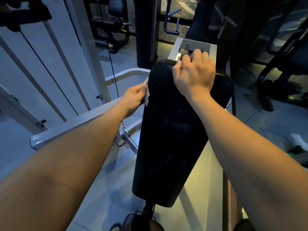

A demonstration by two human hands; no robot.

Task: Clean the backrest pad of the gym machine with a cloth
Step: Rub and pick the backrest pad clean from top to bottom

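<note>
Left hand [134,96] holds cloth [146,98] against backrest pad [166,134]

A pale grey tiled floor [103,194] carries the gym machine's grey-painted square-tube steel frame [70,129], which holds the long black textured backrest pad [168,139] at a tilt. A dark sandal [115,228] rests on the floor at the bottom edge. Another black machine [116,35] stands farther back.

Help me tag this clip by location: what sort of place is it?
Most likely a gym. A long black backrest pad, with the left hand holding a cloth at its edge, stands by a grey metal frame; thin cables run beside it, and another padded machine stands behind.
</note>
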